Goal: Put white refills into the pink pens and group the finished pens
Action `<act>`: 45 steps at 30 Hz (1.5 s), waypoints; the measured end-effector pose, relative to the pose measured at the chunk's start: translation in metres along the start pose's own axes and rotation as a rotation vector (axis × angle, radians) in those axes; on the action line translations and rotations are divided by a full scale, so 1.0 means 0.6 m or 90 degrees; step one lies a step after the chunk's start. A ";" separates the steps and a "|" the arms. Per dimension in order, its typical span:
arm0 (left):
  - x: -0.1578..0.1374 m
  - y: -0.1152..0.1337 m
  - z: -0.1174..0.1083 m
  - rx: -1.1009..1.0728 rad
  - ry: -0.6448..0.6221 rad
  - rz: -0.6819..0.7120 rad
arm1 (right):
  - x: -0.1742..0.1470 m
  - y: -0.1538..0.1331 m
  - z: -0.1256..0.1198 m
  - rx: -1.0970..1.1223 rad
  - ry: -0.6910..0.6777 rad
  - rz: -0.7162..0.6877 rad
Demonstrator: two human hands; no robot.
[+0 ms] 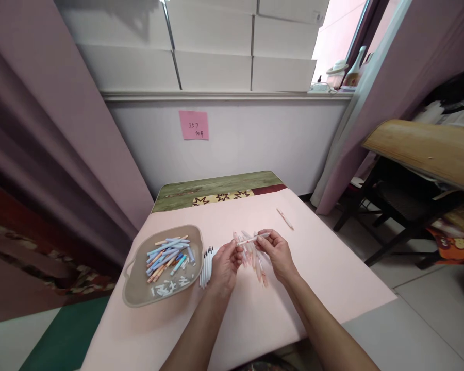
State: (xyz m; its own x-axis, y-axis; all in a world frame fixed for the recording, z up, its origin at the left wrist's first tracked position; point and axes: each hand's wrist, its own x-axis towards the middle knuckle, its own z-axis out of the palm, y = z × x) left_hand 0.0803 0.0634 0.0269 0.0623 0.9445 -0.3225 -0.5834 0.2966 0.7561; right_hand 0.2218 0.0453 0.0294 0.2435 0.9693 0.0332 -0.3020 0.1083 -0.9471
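White pen (248, 240) spans left hand (225, 262) and right hand (277, 251), each grip clamped near one end, neither nearer. Long axis points roughly toward right edge of surface (317, 288), above pink pens (loose pile) (260, 271)

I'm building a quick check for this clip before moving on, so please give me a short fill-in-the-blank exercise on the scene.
1. The left hand and right hand hold a pen between them, and the hand nearer the tub is the ____ one.
2. The small loose bits lying in the tub are ____ in colour.
3. A lone pen lies toward the person's ____ side of the table.
4. The note on the wall bears the number ____.

Missing words: left; white; right; 357.
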 end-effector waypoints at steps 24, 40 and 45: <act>0.034 0.140 0.046 0.018 0.001 0.143 | 0.037 -0.052 0.044 -0.155 -0.163 0.032; 0.047 0.083 0.022 0.073 0.090 0.076 | 0.046 -0.008 0.033 -0.169 -0.216 0.200; 0.024 0.052 0.011 0.125 0.110 0.035 | 0.014 -0.003 0.022 -0.203 -0.270 0.195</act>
State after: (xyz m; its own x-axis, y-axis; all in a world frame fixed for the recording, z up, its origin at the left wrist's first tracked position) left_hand 0.0682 0.0875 0.0497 -0.1142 0.9267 -0.3580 -0.4124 0.2836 0.8657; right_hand 0.2126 0.0561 0.0358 -0.2183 0.9565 -0.1936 0.0071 -0.1968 -0.9804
